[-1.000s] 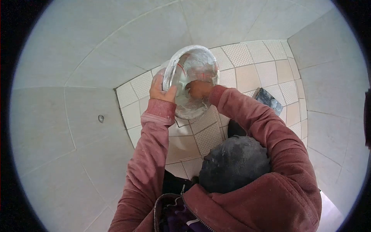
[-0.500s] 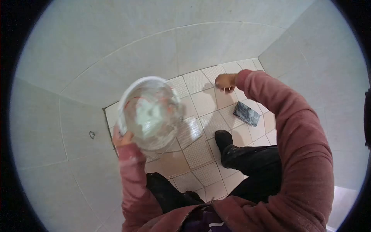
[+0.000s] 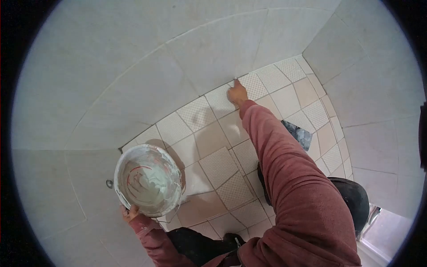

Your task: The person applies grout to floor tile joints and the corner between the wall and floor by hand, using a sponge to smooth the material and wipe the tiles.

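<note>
At the foot of the smooth grey wall (image 3: pixel 147 75), our right hand (image 3: pixel 238 93) has one finger out to textured cream floor tiles (image 3: pixel 220 167), can't tell if the rest are curled; lower left, our left hand (image 3: pixel 129 214) grips a round whitish plastic bucket (image 3: pixel 118 178), pale paste (image 3: pixel 153 180) smeared inside.

Small bathroom-like room, tiled walls (image 3: pixel 200 58), patterned floor tiles (image 3: pixel 219 167)

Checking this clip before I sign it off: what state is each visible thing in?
Bucket: open-topped, its inside smeared.
Pale paste: in the bucket, spread unevenly.
Left hand: gripping the bucket's edge.
Right hand: finger extended to where wall meets floor.
Dark block: lying on floor, partly behind right sleeve.
</note>
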{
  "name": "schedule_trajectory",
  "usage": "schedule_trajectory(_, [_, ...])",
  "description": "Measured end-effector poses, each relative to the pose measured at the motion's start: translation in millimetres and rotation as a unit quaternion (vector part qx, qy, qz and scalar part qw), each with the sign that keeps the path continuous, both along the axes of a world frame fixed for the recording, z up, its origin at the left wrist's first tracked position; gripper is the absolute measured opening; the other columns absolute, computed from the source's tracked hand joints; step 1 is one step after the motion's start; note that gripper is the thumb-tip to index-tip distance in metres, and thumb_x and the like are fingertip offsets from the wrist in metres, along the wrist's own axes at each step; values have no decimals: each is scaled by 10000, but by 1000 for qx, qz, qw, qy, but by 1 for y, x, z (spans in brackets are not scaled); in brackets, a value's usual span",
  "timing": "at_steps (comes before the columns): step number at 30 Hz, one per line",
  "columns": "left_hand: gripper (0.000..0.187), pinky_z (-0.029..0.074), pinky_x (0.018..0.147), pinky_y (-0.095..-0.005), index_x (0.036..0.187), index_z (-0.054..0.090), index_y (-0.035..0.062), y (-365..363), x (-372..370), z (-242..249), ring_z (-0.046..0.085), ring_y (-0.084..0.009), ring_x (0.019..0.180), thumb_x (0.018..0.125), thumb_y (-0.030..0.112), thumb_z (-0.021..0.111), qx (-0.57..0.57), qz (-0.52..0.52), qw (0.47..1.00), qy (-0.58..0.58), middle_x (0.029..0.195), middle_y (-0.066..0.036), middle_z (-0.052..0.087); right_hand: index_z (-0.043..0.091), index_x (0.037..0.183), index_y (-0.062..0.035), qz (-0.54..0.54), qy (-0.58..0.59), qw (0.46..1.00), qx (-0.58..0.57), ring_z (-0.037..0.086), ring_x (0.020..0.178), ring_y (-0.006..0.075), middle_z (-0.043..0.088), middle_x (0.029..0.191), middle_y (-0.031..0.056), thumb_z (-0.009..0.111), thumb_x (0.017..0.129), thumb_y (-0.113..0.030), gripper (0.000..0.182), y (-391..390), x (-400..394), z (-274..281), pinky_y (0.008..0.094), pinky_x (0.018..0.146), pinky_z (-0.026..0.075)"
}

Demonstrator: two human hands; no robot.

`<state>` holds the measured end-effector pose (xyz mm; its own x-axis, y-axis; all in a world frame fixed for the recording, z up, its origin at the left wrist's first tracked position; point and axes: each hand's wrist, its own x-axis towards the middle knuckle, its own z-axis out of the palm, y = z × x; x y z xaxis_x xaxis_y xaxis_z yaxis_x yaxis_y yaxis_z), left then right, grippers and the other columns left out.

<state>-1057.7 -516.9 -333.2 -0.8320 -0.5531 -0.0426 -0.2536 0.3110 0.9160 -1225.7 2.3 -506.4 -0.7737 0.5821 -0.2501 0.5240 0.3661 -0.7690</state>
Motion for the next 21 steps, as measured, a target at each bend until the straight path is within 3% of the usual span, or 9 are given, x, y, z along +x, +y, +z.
schedule_trajectory(8, [604, 432, 705, -286, 1185, 428, -44, 15, -14, 14, 520, -200, 773, 583, -46, 478, 92, -33, 995, 3, 957, -91, 546, 266, 1278, 33, 108, 53, 989, -90, 540, 906, 393, 563, 973, 257, 516, 703, -185, 663, -41, 3, 23, 384, 806, 425])
schedule_trajectory(10, [616, 436, 711, -299, 1198, 414, -50, 15, -11, 17, 521, -206, 771, 587, -49, 494, 108, 14, 994, -9, 967, -95, 544, 323, 1248, 22, -110, 66, 988, -87, 542, 887, 401, 573, 946, 252, 511, 713, -172, 599, -34, 7, 26, 389, 797, 424])
schedule_trajectory(12, [523, 447, 683, -324, 1156, 441, -15, 19, -9, 19, 538, -220, 773, 636, -10, 502, 106, 26, 994, -7, 961, -106, 546, 335, 1239, 15, -157, 105, 975, -118, 541, 898, 398, 565, 959, 262, 510, 723, -161, 572, -14, 2, 16, 394, 799, 419])
schedule_trajectory(14, [431, 457, 655, -350, 1113, 468, 20, -4, -5, 3, 555, -234, 775, 684, 30, 510, 110, 40, 993, -7, 954, -117, 548, 322, 1262, 15, -124, 124, 978, -109, 586, 602, 230, 591, 768, 193, 485, 721, -101, 576, 4, -8, -22, 299, 547, 455])
schedule_trajectory(16, [480, 457, 654, -369, 1157, 432, 24, -71, -1, -42, 554, -258, 752, 687, 47, 530, -273, -97, 957, 2, 956, -128, 542, 327, 1248, 34, -73, 66, 994, -46, 585, 592, 248, 594, 795, 198, 481, 719, -111, 570, -4, -3, -20, 309, 525, 453])
schedule_trajectory(17, [480, 457, 654, -369, 1157, 432, 24, -68, -2, -39, 554, -258, 752, 687, 47, 530, -273, -99, 957, 3, 956, -128, 542, 331, 1245, 33, -21, 138, 989, 59, 584, 584, 254, 595, 799, 199, 483, 716, -112, 569, -10, -4, -40, 311, 508, 449])
schedule_trajectory(18, [493, 454, 666, -372, 1177, 417, 39, -58, -4, -33, 546, -257, 791, 698, 61, 532, -125, -43, 991, -3, 998, -126, 528, 335, 1242, 31, 32, 206, 964, 162, 582, 575, 261, 596, 803, 200, 485, 713, -113, 568, -14, -5, -51, 314, 491, 445])
schedule_trajectory(19, [506, 451, 678, -374, 1198, 403, 54, -43, -7, -23, 538, -256, 830, 709, 76, 535, 26, 14, 1000, -9, 1039, -123, 514, 322, 1255, 17, 0, 101, 995, -10, 557, 524, 233, 587, 748, 171, 480, 716, -92, 572, -12, -7, -35, 314, 437, 422])
schedule_trajectory(21, [535, 434, 713, -327, 1199, 420, 26, -5, -10, 1, 526, -226, 841, 675, 34, 529, 79, 58, 995, 3, 1034, -105, 527, 309, 1267, 7, -89, 121, 983, -107, 539, 504, 210, 572, 710, 150, 473, 717, -78, 580, -7, -3, -2, 308, 422, 411])
